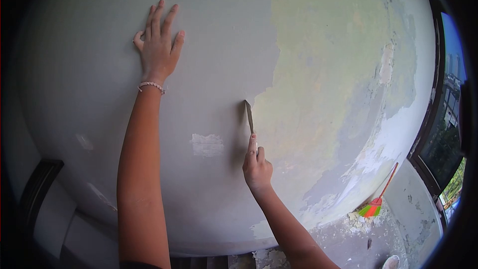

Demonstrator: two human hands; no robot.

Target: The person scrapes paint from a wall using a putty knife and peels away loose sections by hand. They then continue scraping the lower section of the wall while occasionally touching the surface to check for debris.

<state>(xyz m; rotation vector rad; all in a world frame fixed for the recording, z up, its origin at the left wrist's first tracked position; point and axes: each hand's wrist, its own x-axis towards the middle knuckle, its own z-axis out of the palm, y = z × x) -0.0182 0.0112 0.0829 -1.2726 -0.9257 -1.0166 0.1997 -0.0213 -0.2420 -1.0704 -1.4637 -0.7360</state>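
Observation:
My left hand (160, 52) lies against the grey painted wall (214, 35) at the upper left, fingers spread, with a braided bracelet at the wrist. Lower and to the right, my right hand (258, 167) grips the handle of a scraper (250, 115), its index finger stretched along it. The scraper points upward, its blade tip at the wall near the ragged edge between grey paint and a pale green stripped area (318, 65). A small rough light patch (207, 145) shows between my two arms.
A red and green broom (371, 208) leans at the lower right, among paint flakes on the floor (343, 241). A dark-framed window (433, 119) is at the far right. At the lower left sits a dark frame (39, 189).

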